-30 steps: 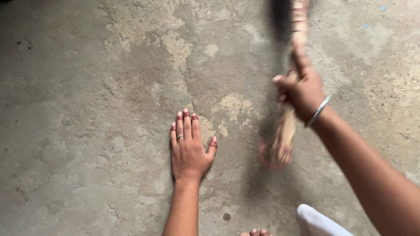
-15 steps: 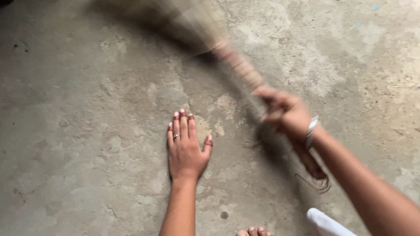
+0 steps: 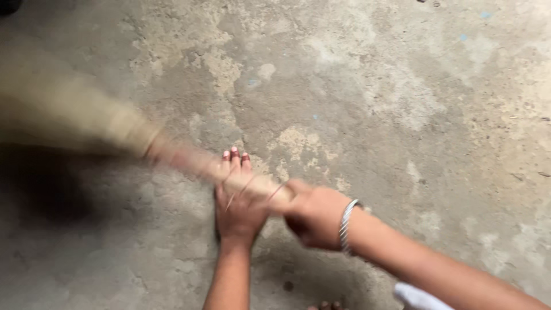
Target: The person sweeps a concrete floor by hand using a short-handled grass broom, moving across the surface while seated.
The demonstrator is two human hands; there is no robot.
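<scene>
My right hand [image 3: 314, 217], with a silver bangle at the wrist, grips the bound handle of a straw broom [image 3: 115, 129]. The broom is blurred and lies across the picture, its bristle head spread out at the left. My left hand [image 3: 236, 204] rests flat on the concrete floor [image 3: 402, 97], fingers together and pointing away from me, with red-painted nails. The broom handle crosses over the fingers of the left hand. The two hands are close together, the right just to the right of the left.
The floor is rough grey concrete with lighter worn patches. A piece of white cloth [image 3: 422, 298] shows at the bottom right and my toes [image 3: 327, 306] at the bottom edge. A dark shadow [image 3: 40, 195] lies under the broom at the left.
My right hand has swung the broom from upright at the right, over the top, down to the left, and has moved in beside the left hand. The left hand stayed flat on the floor.
</scene>
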